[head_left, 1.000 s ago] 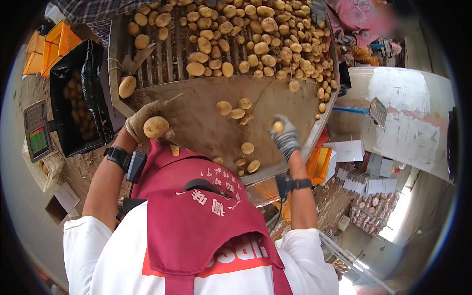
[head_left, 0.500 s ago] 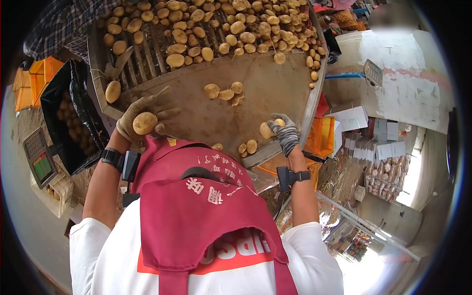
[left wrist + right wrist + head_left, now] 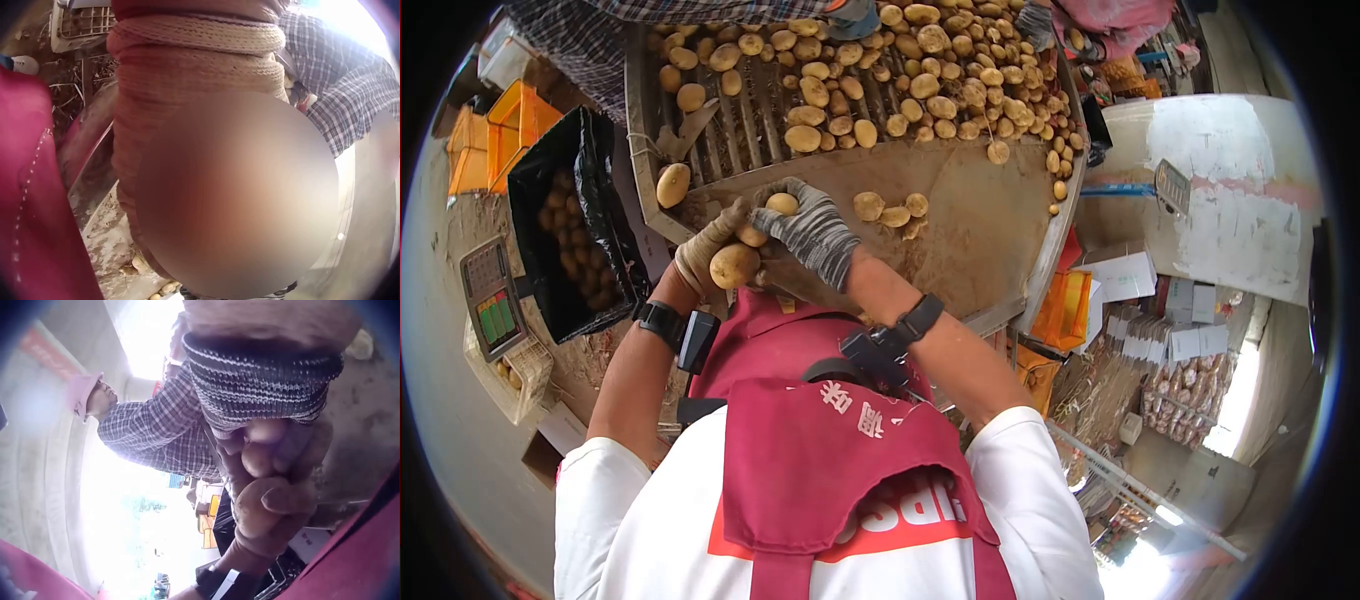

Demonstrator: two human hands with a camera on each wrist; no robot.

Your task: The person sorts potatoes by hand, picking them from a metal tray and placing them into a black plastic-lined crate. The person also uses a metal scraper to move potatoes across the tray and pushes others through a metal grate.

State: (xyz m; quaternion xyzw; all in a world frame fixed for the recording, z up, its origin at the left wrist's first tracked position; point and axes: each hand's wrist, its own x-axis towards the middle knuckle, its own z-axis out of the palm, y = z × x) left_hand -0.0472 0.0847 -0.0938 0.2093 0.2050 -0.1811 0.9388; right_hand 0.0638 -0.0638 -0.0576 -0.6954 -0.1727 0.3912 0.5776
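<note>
My left hand (image 3: 698, 258), in a beige glove, holds a large potato (image 3: 735, 267) with the thumb across it, as the right wrist view shows. My right hand (image 3: 815, 235), in a grey striped knit glove, has come up against it. Its fingers curl round a small potato (image 3: 781, 204). Another potato (image 3: 751, 236) lies between the two hands; the right wrist view shows this middle potato (image 3: 257, 459) in line with the others. A blurred disc covers most of the left hand in the left wrist view, leaving the glove cuff (image 3: 200, 69) visible.
Several potatoes (image 3: 945, 107) cover the slatted back of the sorting table (image 3: 990, 220). A small group of potatoes (image 3: 894, 216) lies on its flat front. At left stand a black-lined crate (image 3: 540, 290) of potatoes and a scale (image 3: 492, 300). Another person's gloved hand (image 3: 856, 18) reaches in at the back.
My right hand gathered potatoes near the table's front right, then moved left with them to my left hand. The left hand keeps its large potato. A gloved hand has appeared at the back.
</note>
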